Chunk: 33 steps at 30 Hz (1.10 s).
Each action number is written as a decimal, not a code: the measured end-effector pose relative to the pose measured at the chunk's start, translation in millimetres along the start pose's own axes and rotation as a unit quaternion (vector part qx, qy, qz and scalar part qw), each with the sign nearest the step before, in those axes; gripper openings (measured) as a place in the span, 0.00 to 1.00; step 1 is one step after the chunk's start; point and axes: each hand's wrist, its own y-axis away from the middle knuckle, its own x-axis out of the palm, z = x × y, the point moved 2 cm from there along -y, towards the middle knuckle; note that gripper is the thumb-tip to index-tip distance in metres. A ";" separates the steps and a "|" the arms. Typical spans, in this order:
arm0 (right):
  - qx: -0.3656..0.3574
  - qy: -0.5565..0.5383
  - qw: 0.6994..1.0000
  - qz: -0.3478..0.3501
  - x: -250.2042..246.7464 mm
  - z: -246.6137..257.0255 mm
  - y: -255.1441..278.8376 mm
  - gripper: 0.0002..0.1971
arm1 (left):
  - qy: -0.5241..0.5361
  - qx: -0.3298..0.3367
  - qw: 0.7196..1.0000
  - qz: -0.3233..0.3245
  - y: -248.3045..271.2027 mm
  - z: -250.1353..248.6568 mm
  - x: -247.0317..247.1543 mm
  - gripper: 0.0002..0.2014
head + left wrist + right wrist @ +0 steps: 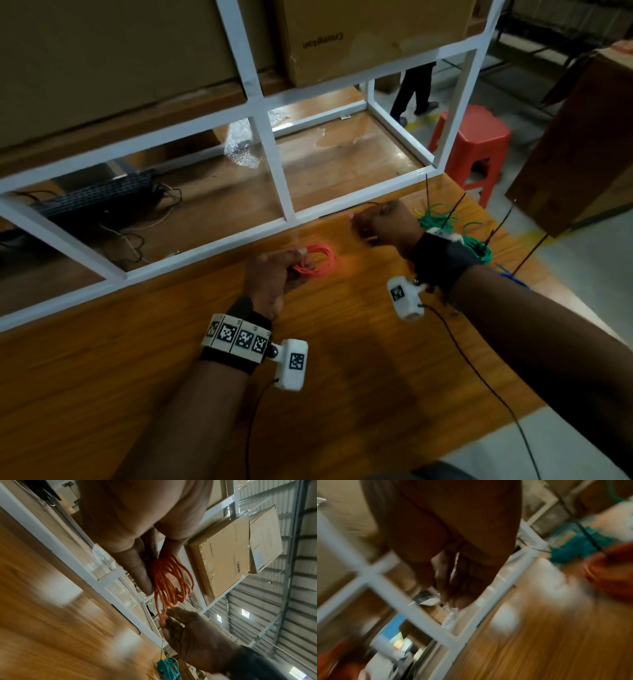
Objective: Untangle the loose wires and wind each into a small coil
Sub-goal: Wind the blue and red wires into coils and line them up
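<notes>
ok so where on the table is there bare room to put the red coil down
Bare wood lies on the table near its front edge, left of the left hand holding the red coil, and between both forearms. It is crowded behind the right hand, where the green wires lie.

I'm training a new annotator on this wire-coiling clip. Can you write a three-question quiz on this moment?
1. Which hand holds the red wire coil?
2. True or false: the green wire bundle lies on the wooden table beyond the right hand.
3. The red plastic stool stands: A) on the table, B) on the floor beside it, C) inside the white frame.

Key: 1. left hand; 2. true; 3. B.
</notes>
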 end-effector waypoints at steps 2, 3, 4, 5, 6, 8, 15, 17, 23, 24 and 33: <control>0.100 -0.145 0.978 -0.113 -20.6 -18.1 -39.0 0.11 | 0.034 0.012 0.999 -0.029 -10.9 3.4 3.3 0.08; 0.131 -0.166 0.966 -0.151 -29.3 -27.2 -56.1 0.09 | 0.046 0.015 0.998 -0.038 -16.6 4.7 5.6 0.08; 0.142 -0.140 0.965 -0.169 -37.4 -38.2 -74.9 0.07 | 0.051 0.016 0.998 -0.044 -22.2 6.0 7.6 0.07; 0.140 -0.089 0.971 -0.170 -42.8 -45.6 -89.6 0.05 | 0.053 0.016 0.997 -0.050 -28.1 7.4 8.9 0.06; 0.134 -0.023 0.977 -0.164 -47.2 -51.7 -103.8 0.06 | 0.054 0.015 0.997 -0.055 -34.1 8.9 9.5 0.06; 0.127 0.100 0.974 -0.157 -53.0 -56.5 -127.6 0.09 | 0.056 0.012 0.996 -0.067 -46.3 12.4 9.5 0.07; 0.070 0.331 0.927 -0.163 -44.3 -49.3 -164.9 0.17 | 0.064 0.000 0.995 -0.070 -77.0 17.9 14.6 0.07; 0.076 0.364 0.913 -0.167 -41.1 -52.7 -166.0 0.18 | 0.072 0.001 0.995 -0.072 -82.0 17.1 15.9 0.07; 0.085 0.382 0.911 -0.132 -34.4 -43.9 -148.9 0.11 | 0.084 0.002 0.995 -0.060 -81.3 19.7 10.6 0.10; 0.092 0.352 0.923 -0.126 -30.6 -41.2 -140.7 0.11 | 0.084 0.005 0.994 -0.064 -79.5 20.3 7.4 0.10; 0.145 0.061 0.988 0.004 44.5 -20.1 26.4 0.09 | 0.097 0.051 0.982 -0.152 -44.1 34.0 -40.9 0.10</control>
